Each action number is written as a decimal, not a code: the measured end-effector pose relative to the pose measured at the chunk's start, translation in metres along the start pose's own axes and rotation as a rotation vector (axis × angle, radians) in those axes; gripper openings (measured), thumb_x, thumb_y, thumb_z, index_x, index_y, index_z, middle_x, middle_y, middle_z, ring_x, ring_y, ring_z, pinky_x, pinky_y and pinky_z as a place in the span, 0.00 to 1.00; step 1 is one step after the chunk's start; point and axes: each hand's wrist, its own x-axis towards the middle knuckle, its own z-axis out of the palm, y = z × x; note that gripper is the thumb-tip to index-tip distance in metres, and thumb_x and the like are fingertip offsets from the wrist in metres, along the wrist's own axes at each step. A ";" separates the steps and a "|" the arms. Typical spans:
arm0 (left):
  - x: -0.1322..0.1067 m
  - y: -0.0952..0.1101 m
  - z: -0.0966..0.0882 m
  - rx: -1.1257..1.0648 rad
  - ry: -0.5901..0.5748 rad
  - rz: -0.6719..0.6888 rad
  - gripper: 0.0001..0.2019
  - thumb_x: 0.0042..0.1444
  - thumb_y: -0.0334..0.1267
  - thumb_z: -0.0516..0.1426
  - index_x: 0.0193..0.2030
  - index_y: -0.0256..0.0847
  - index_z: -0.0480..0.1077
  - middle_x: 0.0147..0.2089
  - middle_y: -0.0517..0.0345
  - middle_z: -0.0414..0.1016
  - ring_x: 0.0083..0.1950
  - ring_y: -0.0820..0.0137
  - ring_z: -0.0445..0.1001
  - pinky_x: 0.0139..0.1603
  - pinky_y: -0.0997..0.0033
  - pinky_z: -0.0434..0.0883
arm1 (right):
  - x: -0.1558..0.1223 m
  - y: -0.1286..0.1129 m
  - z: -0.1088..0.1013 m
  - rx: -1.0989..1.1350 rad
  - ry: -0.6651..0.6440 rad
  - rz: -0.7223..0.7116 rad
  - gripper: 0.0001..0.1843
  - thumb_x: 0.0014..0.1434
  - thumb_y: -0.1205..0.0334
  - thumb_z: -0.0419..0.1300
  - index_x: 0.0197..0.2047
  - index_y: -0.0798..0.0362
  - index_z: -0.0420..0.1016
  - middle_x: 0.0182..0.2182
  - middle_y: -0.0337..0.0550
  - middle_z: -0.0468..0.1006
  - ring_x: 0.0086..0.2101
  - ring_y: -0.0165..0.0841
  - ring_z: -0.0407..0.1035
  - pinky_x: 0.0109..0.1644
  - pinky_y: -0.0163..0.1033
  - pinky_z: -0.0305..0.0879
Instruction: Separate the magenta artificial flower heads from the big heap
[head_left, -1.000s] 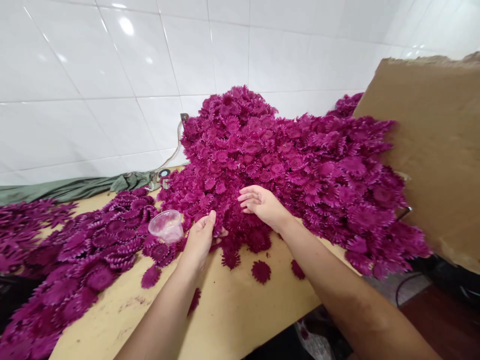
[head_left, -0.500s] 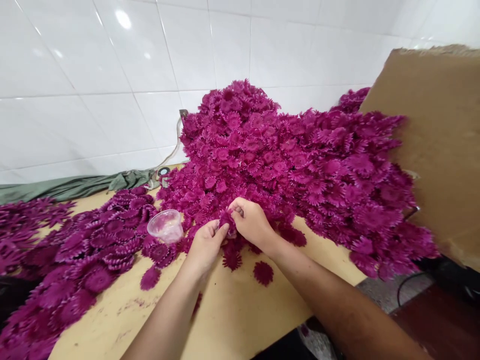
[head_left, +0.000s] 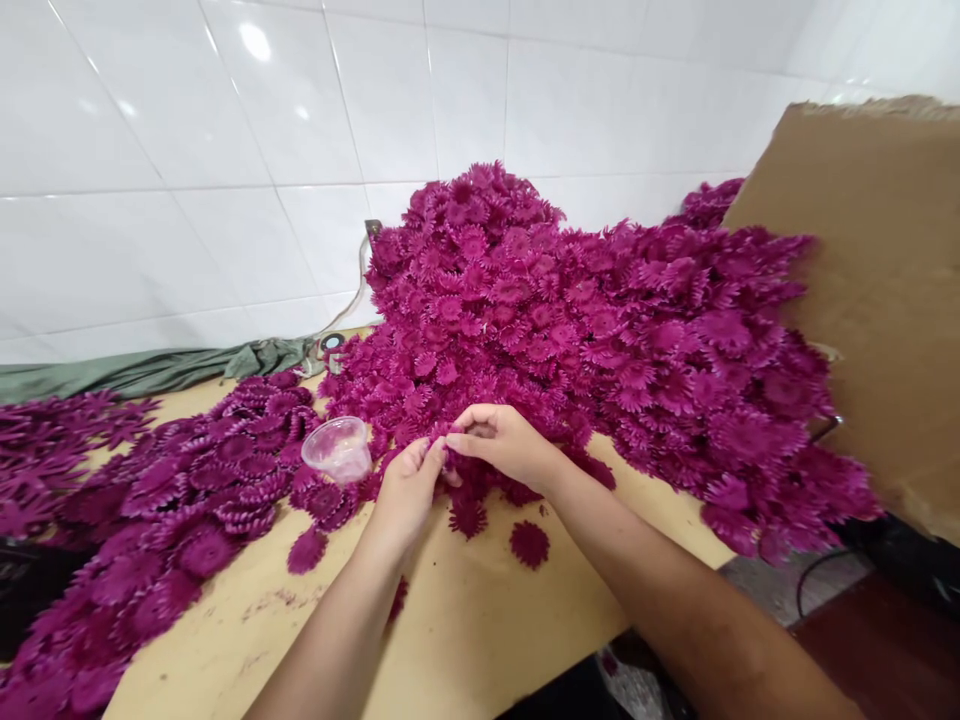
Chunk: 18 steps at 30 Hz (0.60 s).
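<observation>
My left hand (head_left: 409, 487) and my right hand (head_left: 504, 444) meet at the front edge of a big heap of magenta artificial flowers (head_left: 525, 310). A magenta flower piece (head_left: 444, 455) is pinched between the fingertips of both hands, mostly hidden by them. My left thumb lies along it; the right thumb and forefinger close on its upper side. Left of my hands, a clear plastic cup (head_left: 337, 450) stands tilted among the flowers. Loose flower discs lie nearby, one dark disc (head_left: 529, 544) in front of my right wrist and one (head_left: 307, 550) below the cup.
Stacked flower layers (head_left: 187, 510) spread along the left of the yellowish tabletop (head_left: 465, 630). A cardboard sheet (head_left: 877, 300) stands at the right against the heap. Green cloth (head_left: 165, 370) and a cable (head_left: 352, 300) lie along the white tiled wall (head_left: 247, 240).
My right hand has moved slightly left and down, bringing its fingertips against those of my left hand at the flower. The view has shifted a little.
</observation>
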 end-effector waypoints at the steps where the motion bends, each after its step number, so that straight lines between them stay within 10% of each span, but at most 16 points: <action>1: -0.002 0.001 0.000 0.024 -0.009 0.019 0.15 0.44 0.49 0.56 0.20 0.39 0.63 0.17 0.63 0.67 0.22 0.74 0.64 0.28 0.74 0.61 | 0.002 -0.001 -0.001 0.060 0.013 0.029 0.11 0.39 0.59 0.65 0.24 0.56 0.68 0.20 0.33 0.70 0.23 0.25 0.63 0.32 0.34 0.61; 11: -0.007 0.019 0.009 0.067 0.070 0.093 0.12 0.44 0.45 0.56 0.21 0.41 0.61 0.17 0.67 0.62 0.21 0.75 0.61 0.26 0.75 0.60 | 0.037 -0.011 0.005 0.086 0.496 0.134 0.09 0.45 0.69 0.59 0.20 0.55 0.62 0.16 0.31 0.65 0.18 0.22 0.62 0.28 0.32 0.63; 18: -0.018 0.007 -0.005 0.058 0.048 0.037 0.17 0.41 0.51 0.59 0.19 0.40 0.60 0.16 0.66 0.62 0.21 0.75 0.61 0.24 0.75 0.60 | 0.048 -0.012 -0.047 -0.131 0.783 0.019 0.04 0.46 0.70 0.57 0.27 0.54 0.65 0.25 0.36 0.68 0.28 0.28 0.66 0.38 0.36 0.64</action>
